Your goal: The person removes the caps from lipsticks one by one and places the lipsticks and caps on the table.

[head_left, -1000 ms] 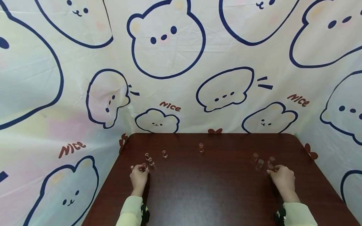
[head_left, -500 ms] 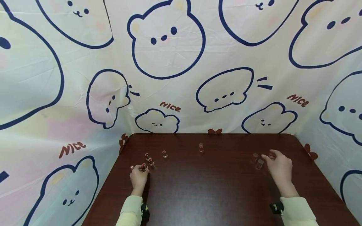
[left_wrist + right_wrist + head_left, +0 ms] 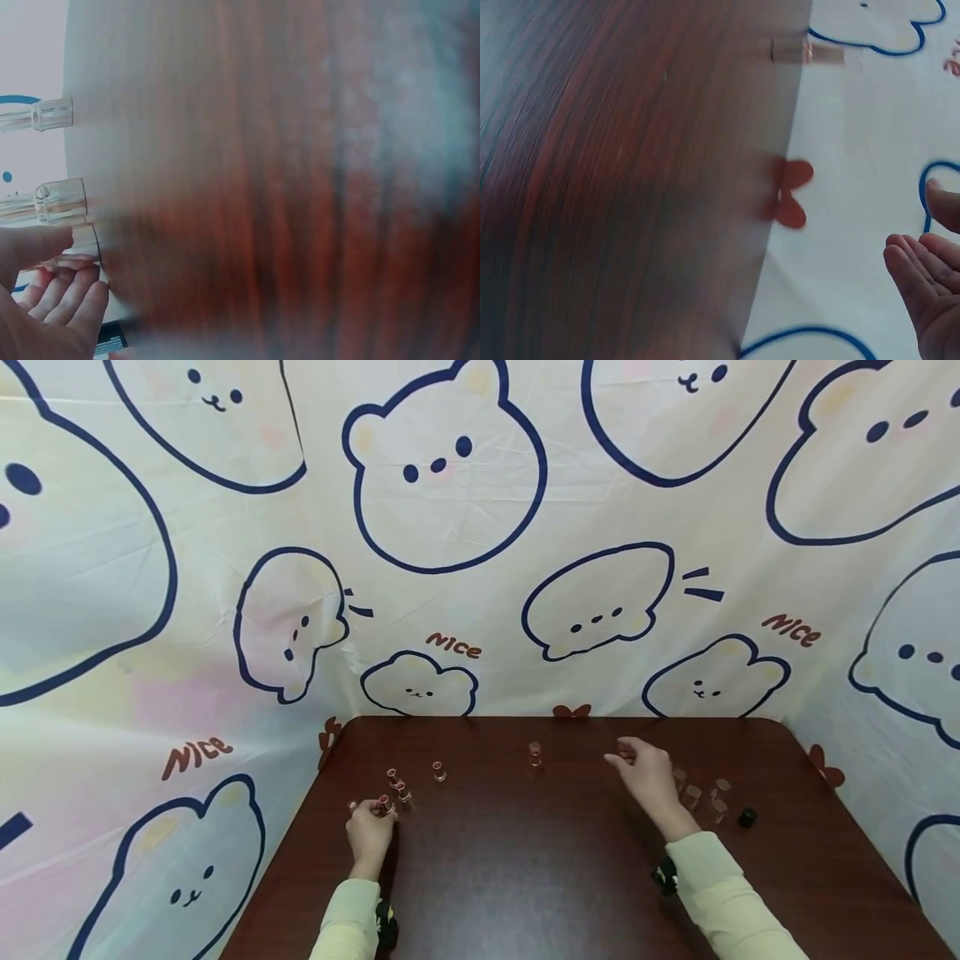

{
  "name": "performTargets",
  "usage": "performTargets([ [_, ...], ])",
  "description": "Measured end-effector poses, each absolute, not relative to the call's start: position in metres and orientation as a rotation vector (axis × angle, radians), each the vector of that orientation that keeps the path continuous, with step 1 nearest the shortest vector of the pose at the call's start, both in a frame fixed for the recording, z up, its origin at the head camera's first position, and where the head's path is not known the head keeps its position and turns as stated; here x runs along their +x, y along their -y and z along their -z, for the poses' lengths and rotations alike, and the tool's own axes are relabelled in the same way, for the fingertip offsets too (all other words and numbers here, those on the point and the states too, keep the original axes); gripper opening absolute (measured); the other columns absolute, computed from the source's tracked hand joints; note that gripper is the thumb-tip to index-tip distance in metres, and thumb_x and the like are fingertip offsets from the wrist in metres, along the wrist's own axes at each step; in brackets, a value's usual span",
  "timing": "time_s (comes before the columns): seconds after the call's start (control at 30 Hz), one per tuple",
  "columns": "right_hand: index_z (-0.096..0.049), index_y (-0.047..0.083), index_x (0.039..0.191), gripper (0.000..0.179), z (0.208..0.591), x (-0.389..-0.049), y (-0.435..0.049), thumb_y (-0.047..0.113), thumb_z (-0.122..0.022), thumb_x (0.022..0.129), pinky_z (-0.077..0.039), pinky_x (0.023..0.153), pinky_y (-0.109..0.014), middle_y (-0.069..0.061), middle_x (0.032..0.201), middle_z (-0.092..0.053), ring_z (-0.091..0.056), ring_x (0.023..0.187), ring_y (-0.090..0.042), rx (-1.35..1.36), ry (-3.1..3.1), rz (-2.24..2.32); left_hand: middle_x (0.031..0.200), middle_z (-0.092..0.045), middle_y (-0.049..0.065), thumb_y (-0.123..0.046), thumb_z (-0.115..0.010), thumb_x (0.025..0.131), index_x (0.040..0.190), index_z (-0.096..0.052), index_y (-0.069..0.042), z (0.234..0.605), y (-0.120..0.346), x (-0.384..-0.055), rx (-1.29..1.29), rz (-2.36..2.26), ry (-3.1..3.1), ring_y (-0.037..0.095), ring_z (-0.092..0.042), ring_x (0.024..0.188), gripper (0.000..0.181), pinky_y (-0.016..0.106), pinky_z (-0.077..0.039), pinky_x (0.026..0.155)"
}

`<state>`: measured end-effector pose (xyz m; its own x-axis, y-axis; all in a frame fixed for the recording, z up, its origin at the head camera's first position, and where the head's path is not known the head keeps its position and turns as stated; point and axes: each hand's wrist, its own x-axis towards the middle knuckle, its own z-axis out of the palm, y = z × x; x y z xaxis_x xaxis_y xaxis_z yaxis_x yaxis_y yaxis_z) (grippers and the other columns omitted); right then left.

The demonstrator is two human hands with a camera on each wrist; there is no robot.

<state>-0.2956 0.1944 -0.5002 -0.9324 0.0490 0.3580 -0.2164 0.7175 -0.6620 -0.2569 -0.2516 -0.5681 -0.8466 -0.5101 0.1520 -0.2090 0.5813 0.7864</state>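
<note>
At the table's left side, my left hand (image 3: 369, 835) holds a small clear bottle (image 3: 386, 804) between thumb and fingers. In the left wrist view its glass base (image 3: 88, 238) shows past my thumb. Several like bottles stand around it, one nearby (image 3: 403, 792) and one farther right (image 3: 439, 771). My right hand (image 3: 647, 774) is in the air right of the middle, thumb and fingers apart, with nothing seen between them. To its left stands a taller clear bottle (image 3: 535, 754), also visible in the right wrist view (image 3: 789, 51).
Several short clear cylinders (image 3: 692, 797) stand at the right, partly behind my right hand and wrist. A small black object (image 3: 747, 817) lies near them. The dark wooden table (image 3: 517, 868) meets a cartoon-printed cloth (image 3: 495, 627) behind and at the sides.
My right hand has lifted from the clear cylinders on the right and moved left toward the table's middle. The black object has come into sight. My left hand stays in place.
</note>
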Motion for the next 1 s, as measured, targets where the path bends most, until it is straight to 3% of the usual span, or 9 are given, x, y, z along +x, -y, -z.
performTargets([
  [0.27,-0.063,-0.004,0.121,0.042,0.51,-0.321,-0.152,0.021,-0.073,0.089,-0.055,0.077,-0.044,-0.02,0.107,-0.068,-0.067,0.093,-0.03,0.242,2.646,-1.189,0.091,-0.068,0.025,0.0,-0.074,0.08,0.099,-0.066,0.009,0.566,0.251,-0.258,0.58,1.143,2.459,0.043,-0.063,0.088,0.022,0.054,-0.048,0.076],
  [0.63,-0.063,-0.002,0.123,0.045,0.523,-0.345,-0.107,0.022,-0.075,0.087,-0.054,0.08,-0.043,-0.015,0.112,-0.066,-0.064,0.1,-0.028,0.196,2.746,-1.325,0.092,-0.068,0.025,0.0,-0.074,0.08,0.1,-0.066,0.008,0.568,0.251,-0.258,0.592,1.154,2.462,0.043,-0.062,0.088,0.023,0.054,-0.048,0.075],
  [0.87,-0.066,-0.001,0.117,0.043,0.533,-0.351,-0.09,0.025,-0.077,0.085,-0.053,0.078,-0.044,-0.014,0.107,-0.067,-0.064,0.092,-0.026,0.131,2.777,-1.303,0.09,-0.067,0.025,0.001,-0.074,0.079,0.098,-0.066,0.009,0.57,0.253,-0.257,0.59,1.145,2.459,0.044,-0.062,0.088,0.022,0.055,-0.048,0.074],
  [1.0,-0.067,-0.001,0.115,0.043,0.537,-0.354,-0.084,0.027,-0.078,0.084,-0.053,0.071,-0.04,-0.015,0.104,-0.068,-0.063,0.08,-0.022,0.095,2.786,-1.286,0.09,-0.068,0.024,0.0,-0.074,0.08,0.099,-0.066,0.008,0.57,0.253,-0.257,0.586,1.142,2.457,0.043,-0.062,0.087,0.022,0.055,-0.048,0.074],
])
